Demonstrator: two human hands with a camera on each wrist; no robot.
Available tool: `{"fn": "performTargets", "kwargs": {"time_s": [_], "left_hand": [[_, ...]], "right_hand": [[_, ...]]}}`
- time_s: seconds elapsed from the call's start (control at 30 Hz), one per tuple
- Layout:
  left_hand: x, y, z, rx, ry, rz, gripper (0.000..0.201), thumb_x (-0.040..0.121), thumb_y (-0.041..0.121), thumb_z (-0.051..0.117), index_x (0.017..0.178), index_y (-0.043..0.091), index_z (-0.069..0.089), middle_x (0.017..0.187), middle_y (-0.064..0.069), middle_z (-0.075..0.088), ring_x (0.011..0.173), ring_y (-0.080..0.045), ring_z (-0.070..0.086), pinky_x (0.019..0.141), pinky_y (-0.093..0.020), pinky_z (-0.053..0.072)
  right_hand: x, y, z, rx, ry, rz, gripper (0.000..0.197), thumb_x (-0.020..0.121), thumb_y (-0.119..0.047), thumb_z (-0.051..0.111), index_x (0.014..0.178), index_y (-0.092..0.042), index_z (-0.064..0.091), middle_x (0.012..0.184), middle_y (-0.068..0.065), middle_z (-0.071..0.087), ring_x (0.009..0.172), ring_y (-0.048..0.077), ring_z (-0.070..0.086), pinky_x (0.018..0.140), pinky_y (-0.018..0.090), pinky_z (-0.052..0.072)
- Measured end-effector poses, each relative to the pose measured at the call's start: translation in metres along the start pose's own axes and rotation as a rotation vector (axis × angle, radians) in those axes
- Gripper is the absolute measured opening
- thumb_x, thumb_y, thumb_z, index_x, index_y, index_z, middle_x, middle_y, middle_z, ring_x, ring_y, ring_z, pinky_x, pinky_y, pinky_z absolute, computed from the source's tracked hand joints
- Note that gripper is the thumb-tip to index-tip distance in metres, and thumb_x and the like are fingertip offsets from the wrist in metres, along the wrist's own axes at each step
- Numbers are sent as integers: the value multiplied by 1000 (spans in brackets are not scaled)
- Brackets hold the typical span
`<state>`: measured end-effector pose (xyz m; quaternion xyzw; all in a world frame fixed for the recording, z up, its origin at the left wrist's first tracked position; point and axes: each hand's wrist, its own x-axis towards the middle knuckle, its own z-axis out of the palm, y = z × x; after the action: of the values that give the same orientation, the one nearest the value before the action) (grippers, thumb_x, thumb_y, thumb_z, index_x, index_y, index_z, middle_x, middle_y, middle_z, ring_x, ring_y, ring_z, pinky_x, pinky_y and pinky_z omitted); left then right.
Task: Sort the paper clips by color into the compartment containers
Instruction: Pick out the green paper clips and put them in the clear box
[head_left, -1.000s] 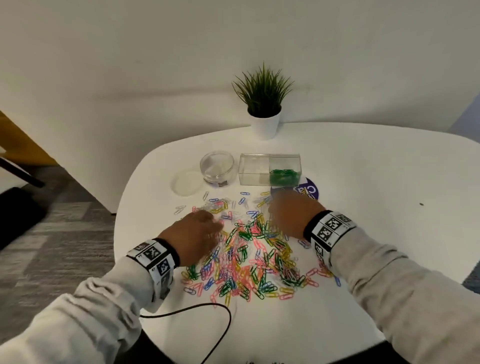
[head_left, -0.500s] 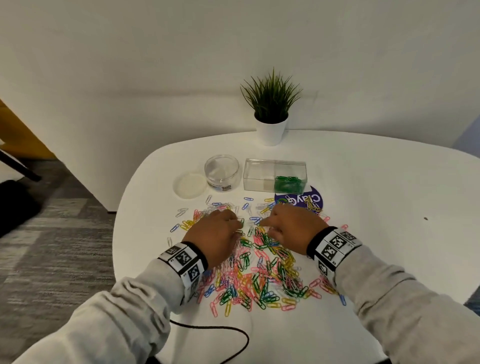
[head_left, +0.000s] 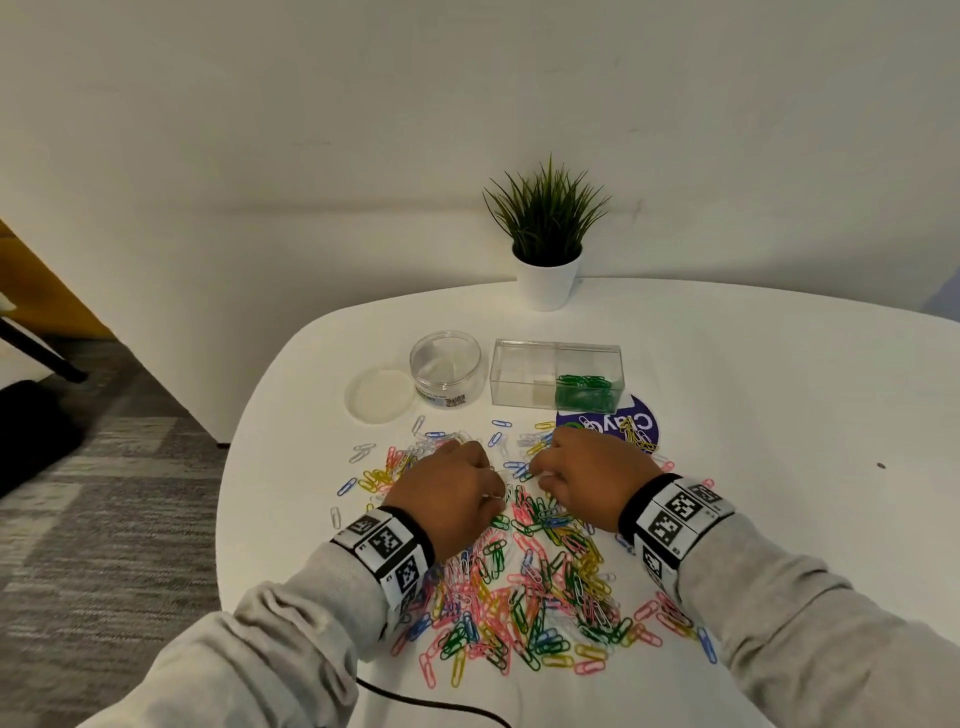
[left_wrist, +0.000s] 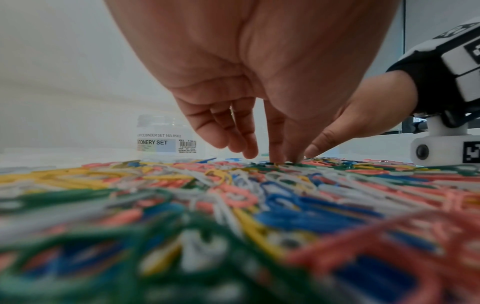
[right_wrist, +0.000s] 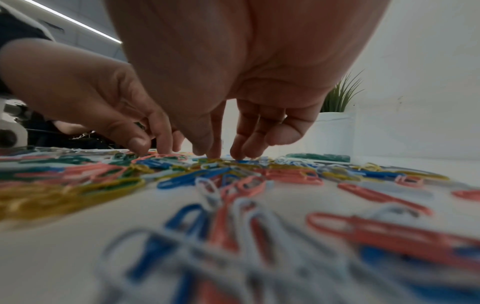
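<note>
From the head view, the paper clips (head_left: 519, 587) are seen heaped on the bench (head_left: 779, 415), near the clear box (head_left: 524, 374), where green ones are already lodged. In the left wrist view, the left hand (left_wrist: 259, 92) is lowered, fingertips (left_wrist: 276, 158) pressed into the heap; whether a clip is pinched cannot be told. In the right wrist view, the same is shown for the right hand (right_wrist: 246, 92). Picking is judged under way; one colour must next be isolated.

We cannot tell whether either hand's fingertips (left_wrist: 276, 158) pinch a clip; the near paper clips (right_wrist: 259, 236) blur out, and our hands hide the pile's middle (head_left: 519, 512) from above.
</note>
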<state>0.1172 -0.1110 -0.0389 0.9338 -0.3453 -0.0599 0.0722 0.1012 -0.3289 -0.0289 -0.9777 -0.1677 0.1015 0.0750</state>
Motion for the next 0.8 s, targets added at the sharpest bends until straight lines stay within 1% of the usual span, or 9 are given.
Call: {"fn": "performTargets", "kwargs": {"time_s": [0.1,0.2,0.3,0.4,0.5,0.53,0.6,0.7,0.8], "left_hand": [[0,-2,0,-1,50,-16,22,96,34,53,107,26,70,107,1,55,104,-23,51,80,-38,50],[2,-6,2,9,85,-81,23,97,28,50,111,20,67,107,-2,55,105,-25,51,82,-39,48],[5,-6,4,16,64,-112,28,99,34,48,114,20,67,110,-2,54,108,-25,50,86,-39,47],[9,-5,1,16,27,-115,28,98,39,51,110,21,68,108,-3,54,104,-26,51,82,-39,48],[13,-2,0,19,19,-115,20,95,30,55,105,21,69,106,-5,55,101,-27,52,80,-39,48],[14,-2,0,26,22,-111,17,94,25,55,104,21,68,104,-5,55,100,-28,52,78,-38,47],[14,-3,5,47,33,-96,16,92,17,54,102,17,67,101,-6,56,97,-28,53,75,-37,46],[10,-6,10,33,77,-84,16,91,18,53,99,11,64,98,-9,57,95,-31,54,74,-39,46],[7,-7,9,-18,118,-115,15,90,22,53,96,11,61,94,-9,60,90,-29,56,70,-37,44]], "right_hand": [[4,0,-1,4,-1,-6,26,100,-42,47,112,-28,65,106,-2,50,99,19,54,80,35,48],[10,0,-1,-15,32,-8,22,98,-42,50,110,-28,63,107,-3,51,98,19,55,80,36,50],[14,-3,-2,-33,0,-11,21,98,-40,52,108,-27,65,107,-2,51,96,20,57,78,35,49],[14,-6,-4,-19,-27,-19,18,98,-34,51,104,-22,63,106,-1,51,91,23,57,78,38,50],[9,-9,-5,23,-23,-26,8,94,-28,53,94,-22,58,97,-2,47,84,23,55,76,41,51],[8,-9,-7,50,2,-25,5,91,-26,55,90,-22,56,94,-3,47,81,22,55,74,40,50],[4,-8,-10,123,70,-11,6,87,-22,57,84,-21,53,87,-4,50,76,21,54,68,36,48],[2,-8,-16,265,135,51,8,85,-16,56,86,-21,49,76,-3,56,69,21,56,61,30,46],[5,-14,-20,463,100,82,20,87,-11,52,98,-27,57,72,-8,54,65,12,52,59,24,41]]}}
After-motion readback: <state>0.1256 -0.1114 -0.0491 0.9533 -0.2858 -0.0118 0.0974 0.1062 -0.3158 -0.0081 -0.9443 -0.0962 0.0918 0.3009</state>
